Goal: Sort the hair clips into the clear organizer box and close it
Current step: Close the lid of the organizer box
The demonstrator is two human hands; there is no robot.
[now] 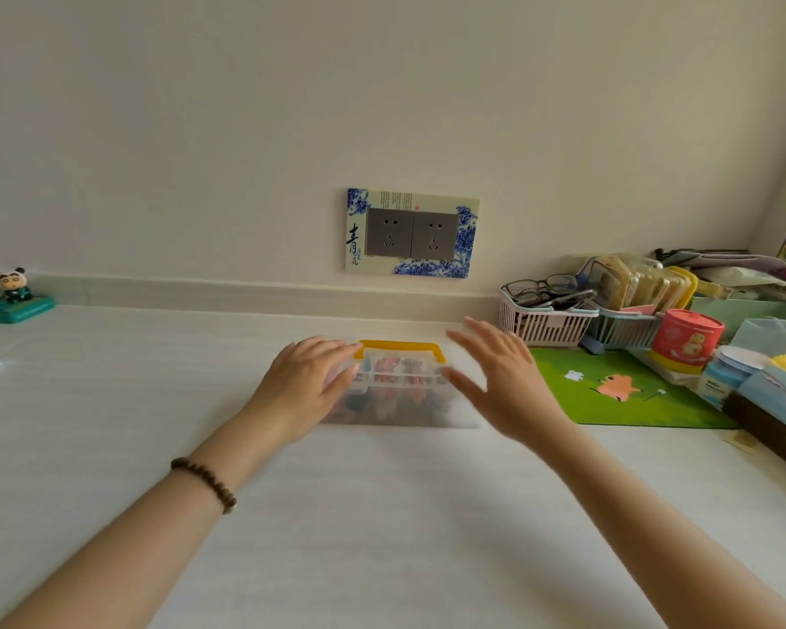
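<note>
Over organizer box (400,383): left hand (307,379) flat on lid, right hand (502,379) splayed beside.

Both forearms are bare of sleeves; a dark brown beaded bracelet (204,483) circles the left wrist.

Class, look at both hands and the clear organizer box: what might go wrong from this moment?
1. The left hand rests on one end of the clear plastic organizer box with the yellow handle while the right hand hovers open, so uneven pressure may slide it.
2. The colourful hair clips inside look piled up, so the lid may not shut fully.
</note>
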